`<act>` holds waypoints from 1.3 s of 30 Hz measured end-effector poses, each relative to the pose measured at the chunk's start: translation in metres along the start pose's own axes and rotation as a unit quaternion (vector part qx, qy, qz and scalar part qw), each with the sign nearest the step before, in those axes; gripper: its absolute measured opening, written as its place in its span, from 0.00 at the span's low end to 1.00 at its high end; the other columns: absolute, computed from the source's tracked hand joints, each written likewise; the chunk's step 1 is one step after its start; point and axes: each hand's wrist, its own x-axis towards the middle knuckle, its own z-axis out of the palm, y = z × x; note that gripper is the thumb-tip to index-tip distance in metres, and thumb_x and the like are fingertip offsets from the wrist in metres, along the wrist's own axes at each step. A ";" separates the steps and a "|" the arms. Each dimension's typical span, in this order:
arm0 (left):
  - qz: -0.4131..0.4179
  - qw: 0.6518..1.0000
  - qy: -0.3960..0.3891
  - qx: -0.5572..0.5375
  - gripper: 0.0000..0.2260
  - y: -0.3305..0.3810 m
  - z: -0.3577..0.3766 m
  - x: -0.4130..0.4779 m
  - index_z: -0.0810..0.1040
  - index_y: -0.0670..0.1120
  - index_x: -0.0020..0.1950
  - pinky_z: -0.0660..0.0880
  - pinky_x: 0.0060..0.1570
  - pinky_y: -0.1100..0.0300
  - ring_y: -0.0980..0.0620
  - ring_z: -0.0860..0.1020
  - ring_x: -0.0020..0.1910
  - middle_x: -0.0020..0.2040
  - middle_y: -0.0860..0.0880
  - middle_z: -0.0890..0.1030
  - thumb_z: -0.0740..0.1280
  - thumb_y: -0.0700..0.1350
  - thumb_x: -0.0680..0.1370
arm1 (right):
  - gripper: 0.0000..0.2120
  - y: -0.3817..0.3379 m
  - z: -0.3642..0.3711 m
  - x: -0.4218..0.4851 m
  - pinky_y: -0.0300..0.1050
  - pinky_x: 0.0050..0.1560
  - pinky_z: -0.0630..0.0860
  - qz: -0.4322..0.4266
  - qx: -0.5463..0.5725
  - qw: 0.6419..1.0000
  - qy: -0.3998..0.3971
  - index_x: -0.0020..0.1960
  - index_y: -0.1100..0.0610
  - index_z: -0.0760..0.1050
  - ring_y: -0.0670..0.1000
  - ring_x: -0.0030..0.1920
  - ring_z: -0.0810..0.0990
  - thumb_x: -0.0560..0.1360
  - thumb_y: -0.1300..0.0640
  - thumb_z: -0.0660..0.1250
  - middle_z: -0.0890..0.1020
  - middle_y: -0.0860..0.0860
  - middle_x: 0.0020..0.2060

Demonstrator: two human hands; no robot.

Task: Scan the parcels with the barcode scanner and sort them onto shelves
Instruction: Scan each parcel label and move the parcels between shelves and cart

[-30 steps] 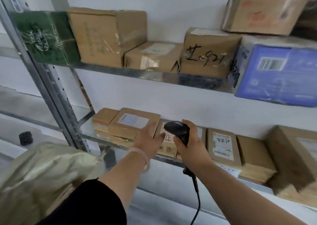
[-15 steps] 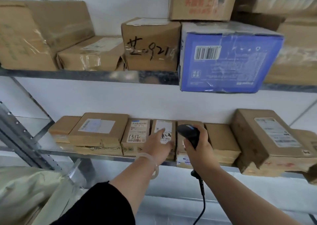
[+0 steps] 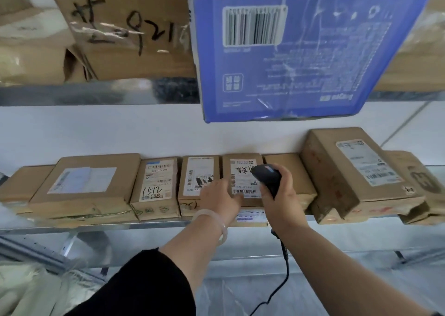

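Because the blue box seems to overhang the front lip of the upper shelf directly above your arms, a careless lift of either elbow could knock it loose. Keep your movements low.

On the lower shelf, brown parcels lie in a tight row, touching side by side. The parcel you are scanning sits mid-row, label up, on top of another parcel at the shelf's front edge. Push on it too hard and the pair may slide apart or tip forward off the lip.

Your left hand lies flat on that top parcel, its fingers held close together and pointing at the label. The fingertips sit right at the left end of the barcode strip, and if they creep any further they will cover bars and spoil the read.

Your right hand is wrapped around the barcode scanner, fingers curled on its grip. The scanner's head hovers over the label's right side. Since the neighbouring parcel also shows a label, a slanted aim could pick up the wrong code. The cable hangs below the shelf and might snag its edge.
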 end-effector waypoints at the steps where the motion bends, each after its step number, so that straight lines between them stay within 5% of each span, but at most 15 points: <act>1: 0.001 1.000 -0.007 0.006 0.23 0.001 0.003 0.001 0.68 0.56 0.73 0.68 0.69 0.46 0.47 0.71 0.68 0.63 0.53 0.77 0.67 0.54 0.78 | 0.22 0.002 0.000 0.001 0.45 0.49 0.75 0.003 -0.001 1.000 0.000 0.69 0.45 0.59 0.47 0.53 0.75 0.79 0.55 0.63 0.73 0.43 0.57; 6: -0.009 1.000 -0.011 0.014 0.24 0.006 0.013 0.003 0.67 0.54 0.74 0.65 0.71 0.50 0.47 0.68 0.68 0.64 0.53 0.75 0.67 0.49 0.79 | 0.22 0.008 -0.001 0.006 0.45 0.49 0.76 0.025 -0.003 1.000 -0.010 0.70 0.45 0.58 0.48 0.52 0.75 0.80 0.54 0.62 0.73 0.44 0.56; 15: -0.079 0.996 0.004 -0.051 0.25 0.001 0.020 0.000 0.67 0.50 0.73 0.74 0.65 0.47 0.43 0.73 0.66 0.67 0.46 0.72 0.69 0.50 0.77 | 0.23 0.010 -0.005 0.000 0.52 0.46 0.79 0.070 0.023 0.997 -0.014 0.71 0.41 0.55 0.53 0.50 0.79 0.80 0.50 0.61 0.76 0.46 0.55; 17: -0.083 0.997 -0.010 -0.007 0.29 0.002 0.019 -0.001 0.62 0.48 0.76 0.69 0.70 0.47 0.43 0.67 0.71 0.72 0.45 0.67 0.68 0.52 0.78 | 0.24 0.011 -0.004 0.000 0.54 0.46 0.80 0.070 0.009 0.997 -0.021 0.71 0.41 0.55 0.54 0.50 0.79 0.80 0.49 0.61 0.77 0.48 0.56; 19: -0.082 0.996 -0.022 0.026 0.32 0.003 0.020 -0.002 0.57 0.46 0.80 0.62 0.75 0.49 0.44 0.61 0.75 0.76 0.45 0.61 0.65 0.53 0.80 | 0.24 0.013 -0.004 0.000 0.52 0.46 0.79 0.064 -0.001 0.998 -0.025 0.71 0.42 0.56 0.54 0.51 0.79 0.80 0.50 0.61 0.78 0.49 0.57; 24: -0.078 0.996 -0.036 0.014 0.35 0.008 0.022 -0.005 0.53 0.46 0.81 0.63 0.73 0.50 0.45 0.63 0.75 0.76 0.47 0.61 0.66 0.53 0.80 | 0.24 0.010 -0.006 -0.005 0.45 0.42 0.75 0.073 0.034 0.996 -0.030 0.71 0.42 0.56 0.52 0.49 0.79 0.80 0.51 0.61 0.76 0.47 0.56; 30: -0.078 0.994 0.011 -0.071 0.38 0.004 0.023 -0.016 0.54 0.47 0.81 0.61 0.75 0.48 0.45 0.62 0.76 0.77 0.47 0.59 0.71 0.50 0.77 | 0.23 0.000 -0.018 -0.016 0.34 0.25 0.71 0.078 0.062 0.995 -0.015 0.71 0.40 0.55 0.45 0.41 0.77 0.80 0.50 0.60 0.76 0.46 0.55; 34: -0.059 0.992 0.021 -0.112 0.37 0.005 0.013 -0.027 0.59 0.49 0.79 0.65 0.73 0.49 0.46 0.66 0.71 0.69 0.49 0.64 0.74 0.48 0.75 | 0.20 -0.014 -0.028 -0.030 0.56 0.24 0.79 0.089 0.110 0.990 -0.007 0.68 0.38 0.57 0.53 0.39 0.79 0.80 0.48 0.61 0.73 0.36 0.50; 39: -0.029 0.980 0.037 -0.192 0.34 -0.005 0.008 -0.042 0.67 0.62 0.71 0.76 0.63 0.51 0.55 0.77 0.61 0.63 0.56 0.77 0.77 0.54 0.68 | 0.19 -0.026 -0.035 -0.045 0.55 0.26 0.80 0.055 0.140 0.989 0.010 0.67 0.38 0.59 0.49 0.38 0.79 0.80 0.50 0.61 0.73 0.35 0.50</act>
